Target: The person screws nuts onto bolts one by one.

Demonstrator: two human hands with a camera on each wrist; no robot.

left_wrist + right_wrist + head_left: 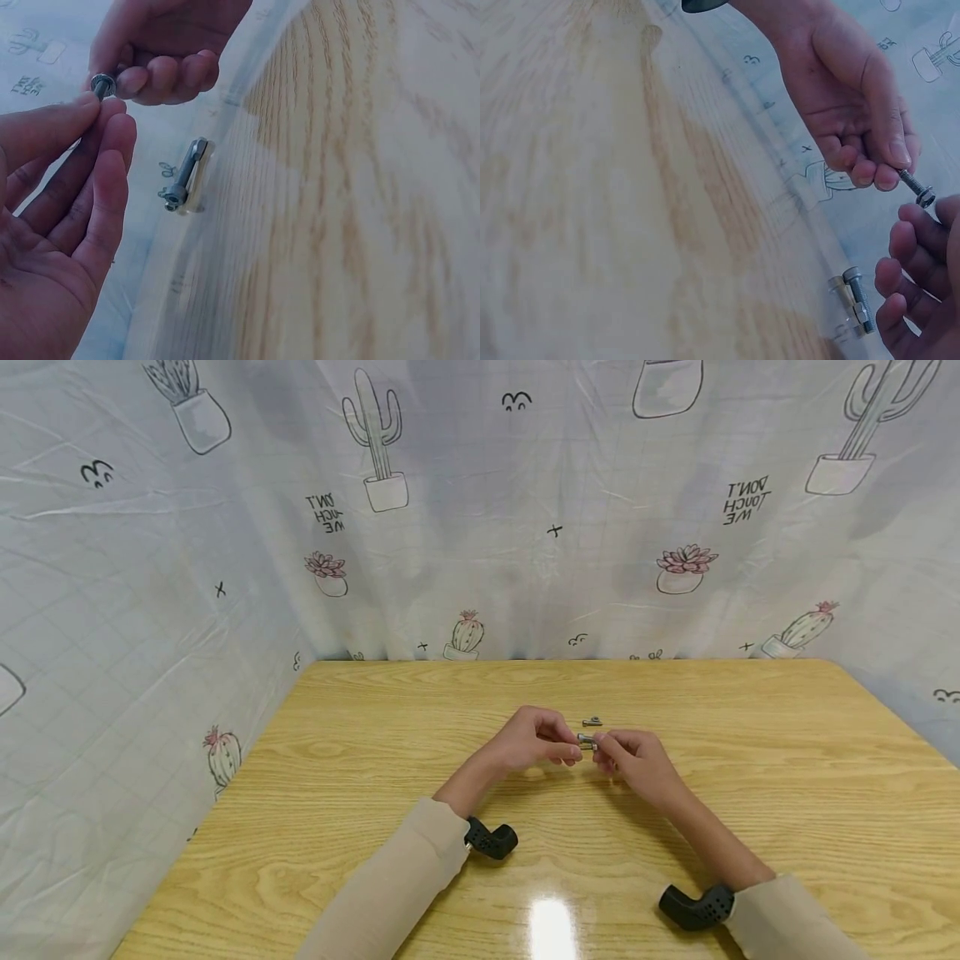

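My left hand [536,739] pinches a small metal bolt [910,180] by its shank, between thumb and fingertips. On the end of the bolt away from those fingers sits a nut [925,197]. The thumb and index finger of my right hand [633,760] are at this nut from the other side; its remaining fingers are curled. Just beyond both hands, another bolt with a nut on it [592,722] lies on the table. The left wrist view shows that lying bolt [184,176] close up. Fingers partly hide the held bolt.
The glossy wooden table [360,718] reflects small things lying on it. A pale curtain [480,510] with cactus drawings hangs behind and beside it. Black wrist-worn devices [491,839] stick out at both sleeves.
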